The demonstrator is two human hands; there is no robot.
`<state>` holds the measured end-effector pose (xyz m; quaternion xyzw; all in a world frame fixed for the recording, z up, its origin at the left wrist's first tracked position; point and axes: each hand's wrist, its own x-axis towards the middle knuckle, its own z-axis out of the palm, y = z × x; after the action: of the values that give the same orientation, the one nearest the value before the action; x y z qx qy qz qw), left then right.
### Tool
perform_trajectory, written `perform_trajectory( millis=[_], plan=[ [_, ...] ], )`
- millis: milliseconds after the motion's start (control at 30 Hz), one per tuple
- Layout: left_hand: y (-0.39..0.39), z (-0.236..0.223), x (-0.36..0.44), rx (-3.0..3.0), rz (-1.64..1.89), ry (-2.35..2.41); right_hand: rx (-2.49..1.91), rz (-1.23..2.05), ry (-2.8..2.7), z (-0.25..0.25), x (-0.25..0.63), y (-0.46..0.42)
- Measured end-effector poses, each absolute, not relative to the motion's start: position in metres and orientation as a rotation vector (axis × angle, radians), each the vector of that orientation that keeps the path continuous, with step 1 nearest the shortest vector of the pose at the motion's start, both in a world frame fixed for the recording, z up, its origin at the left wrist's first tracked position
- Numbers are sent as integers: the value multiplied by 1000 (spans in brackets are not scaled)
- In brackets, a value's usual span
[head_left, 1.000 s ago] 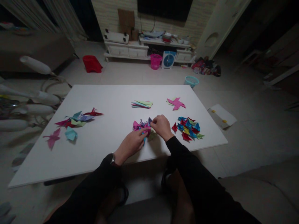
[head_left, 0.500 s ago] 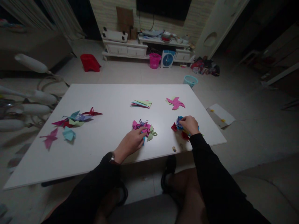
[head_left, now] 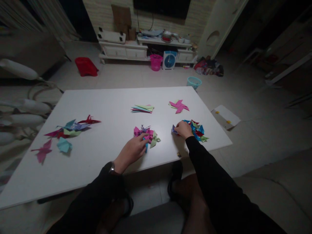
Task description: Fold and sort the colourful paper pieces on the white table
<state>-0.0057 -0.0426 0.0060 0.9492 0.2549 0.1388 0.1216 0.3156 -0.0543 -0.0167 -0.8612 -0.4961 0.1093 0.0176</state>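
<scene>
My left hand rests with its fingers stretched out on a small pile of pink and purple folded-paper pieces. A light green folded piece lies at the right side of that pile, and a blue one shows under the fingertips. Further right, my right hand pinches a purple origami piece just above the table. Beside it lies a heap of blue, red and green origami pieces, partly hidden by the hand.
On the white table, paper cranes lie at left. Folded paper strips and a pink paper pinwheel lie toward the back. A tiny sticker-like item is near the front edge. Behind stand a red stool and pink basket.
My right hand has moved left off the mixed heap, carrying the purple origami piece, so more of the heap shows. The left hand stays on its pile. The view has shifted slightly.
</scene>
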Motion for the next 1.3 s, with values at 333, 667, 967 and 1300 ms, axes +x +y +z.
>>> perform_trajectory(
  millis=[333,667,967,1300],
  plan=[
    [-44,10,-8,2768,398,761,-2635,264,-1327,8,357,-68],
    [-42,6,-9,2774,432,740,-2782,224,-1233,9,368,-81],
    [-41,4,-10,2779,448,732,-2683,90,-1216,22,348,-72],
    [-34,16,-31,2692,412,1004,-2433,105,-1547,37,266,-54]
  ],
)
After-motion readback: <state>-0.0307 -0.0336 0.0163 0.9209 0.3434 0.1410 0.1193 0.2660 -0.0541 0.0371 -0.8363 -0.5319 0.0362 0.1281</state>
